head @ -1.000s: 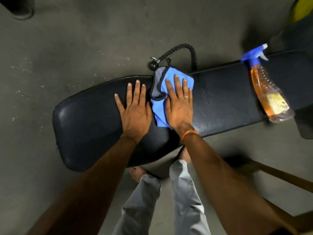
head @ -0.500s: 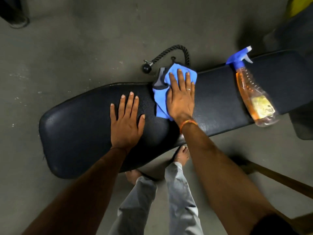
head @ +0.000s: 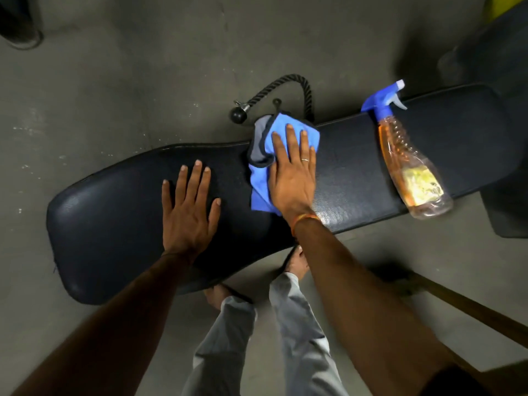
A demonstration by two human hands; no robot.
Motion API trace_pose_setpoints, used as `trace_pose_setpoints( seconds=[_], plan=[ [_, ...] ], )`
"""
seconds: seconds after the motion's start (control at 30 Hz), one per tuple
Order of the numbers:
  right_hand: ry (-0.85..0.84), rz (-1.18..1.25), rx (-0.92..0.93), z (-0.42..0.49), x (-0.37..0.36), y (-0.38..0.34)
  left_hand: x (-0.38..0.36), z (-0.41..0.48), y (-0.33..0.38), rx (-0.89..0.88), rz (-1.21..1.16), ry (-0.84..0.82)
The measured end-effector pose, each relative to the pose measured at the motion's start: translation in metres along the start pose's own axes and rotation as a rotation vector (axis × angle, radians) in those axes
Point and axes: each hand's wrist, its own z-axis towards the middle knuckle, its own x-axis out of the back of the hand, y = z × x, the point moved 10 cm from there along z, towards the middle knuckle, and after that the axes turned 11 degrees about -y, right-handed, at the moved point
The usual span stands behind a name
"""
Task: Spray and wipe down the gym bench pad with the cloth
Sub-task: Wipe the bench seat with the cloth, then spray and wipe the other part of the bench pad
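Black vinyl covers the one bench pad [head: 357, 167]. One blue cloth [head: 261, 184] lies at its far edge under the right hand [head: 294, 178], fingers straight and pressing. The left hand [head: 187, 212] rests flat on bare pad, fingers spread. One spray bottle [head: 411, 167] lies across the pad; one rope handle [head: 281, 87] sits on the floor beyond.

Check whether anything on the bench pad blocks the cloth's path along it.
Yes. The spray bottle lies across the bench pad on the right of the cloth, and the left hand rests flat on the pad at its left. The right hand presses the cloth.
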Motion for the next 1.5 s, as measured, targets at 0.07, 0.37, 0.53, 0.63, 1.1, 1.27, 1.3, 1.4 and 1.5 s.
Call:
trace_pose_setpoints(
  seconds=[0.07, 0.37, 0.53, 0.63, 1.1, 1.27, 1.3, 1.4, 1.5],
  plan=[
    [-0.012, 0.022, 0.026, -0.008, -0.003, -0.005, 0.000, 0.000, 0.000, 0.009, 0.013, -0.013],
    [-0.168, 0.118, 0.390, -0.097, -0.029, -0.032, 0.001, 0.001, -0.001, 0.015, -0.040, -0.014],
    [-0.009, 0.349, 0.149, -0.067, 0.029, 0.030, 0.005, 0.004, 0.002, 0.116, -0.185, 0.028],
    [0.081, 0.404, -0.021, -0.053, 0.063, 0.082, 0.020, 0.012, 0.016, 0.298, -0.397, 0.112],
    [0.031, 0.119, -0.345, 0.002, 0.112, 0.197, -0.028, 0.039, 0.149, -0.013, 0.016, -0.150],
    [-0.029, 0.067, -0.365, 0.009, 0.115, 0.188, -0.027, 0.040, 0.150, -0.016, 0.013, -0.180],
    [-0.062, 0.052, -0.345, 0.007, 0.115, 0.181, -0.027, 0.040, 0.150, -0.016, 0.011, -0.181],
    [-0.175, -0.041, -0.298, -0.006, 0.114, 0.160, -0.026, 0.040, 0.151, -0.021, -0.002, -0.174],
    [-0.201, -0.019, -0.248, -0.023, 0.120, 0.136, -0.027, 0.040, 0.151, -0.022, 0.012, -0.163]
  ],
)
